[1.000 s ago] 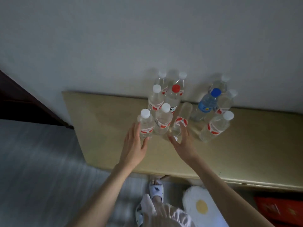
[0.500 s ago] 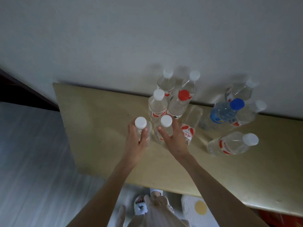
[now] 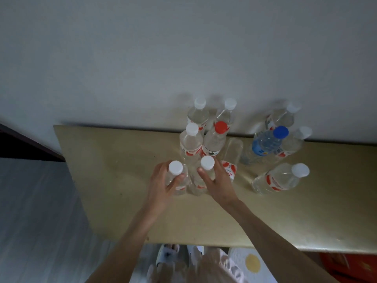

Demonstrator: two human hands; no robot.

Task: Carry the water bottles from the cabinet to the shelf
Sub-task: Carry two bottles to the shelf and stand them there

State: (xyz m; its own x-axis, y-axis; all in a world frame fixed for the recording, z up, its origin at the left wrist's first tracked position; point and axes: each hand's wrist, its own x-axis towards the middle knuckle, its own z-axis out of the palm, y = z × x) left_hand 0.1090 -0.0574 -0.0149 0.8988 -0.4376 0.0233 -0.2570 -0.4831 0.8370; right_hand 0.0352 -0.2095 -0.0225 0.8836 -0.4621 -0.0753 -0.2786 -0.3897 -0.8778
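left hand (image 3: pixel 161 186), right hand (image 3: pixel 217 181), each gripping bottle

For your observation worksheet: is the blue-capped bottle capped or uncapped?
Capped: the blue-capped bottle has its blue cap on its neck, standing among the other bottles.

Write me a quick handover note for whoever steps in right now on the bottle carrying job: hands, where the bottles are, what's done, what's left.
Left hand: wrapped around the front-left white-capped bottle.
Right hand: wrapped around the white-capped bottle next to it.
Both bottles appear to stand on the tan cabinet top, not yet lifted.
Behind them stand more bottles, including the red-capped bottle and blue-capped bottle; one capless bottle too.
Done: grips taken.
Left: lift this pair, carry to the shelf, which is out of view, then return for the rest.
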